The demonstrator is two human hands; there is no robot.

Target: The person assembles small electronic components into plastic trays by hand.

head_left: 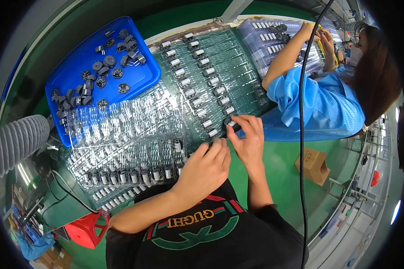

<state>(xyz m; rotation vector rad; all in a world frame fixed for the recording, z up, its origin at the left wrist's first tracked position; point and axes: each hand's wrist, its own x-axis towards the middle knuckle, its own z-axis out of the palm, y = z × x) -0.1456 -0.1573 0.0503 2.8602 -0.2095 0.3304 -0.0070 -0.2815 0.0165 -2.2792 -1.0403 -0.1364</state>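
A clear plastic tray [242,67] lies before me with two rows of small electronic parts, each with a white cylinder on a black base. My right hand [248,138] is closed, its thumb and index finger pinching one such part [230,121] at the near end of the right-hand row. Beside it, my left hand [207,167] is at the tray's near edge with its fingers bent. What lies under those fingertips is hidden. Close to my left forearm, more clear trays [121,119] are stacked unevenly, with similar parts in them.
A blue plastic bin [141,40] at the back left holds loose grey round parts. At the right a co-worker in a blue sleeve [318,98] works over more trays [251,31]. A black cable [302,134] hangs down in front. A grey ribbed hose [20,141] is at left.
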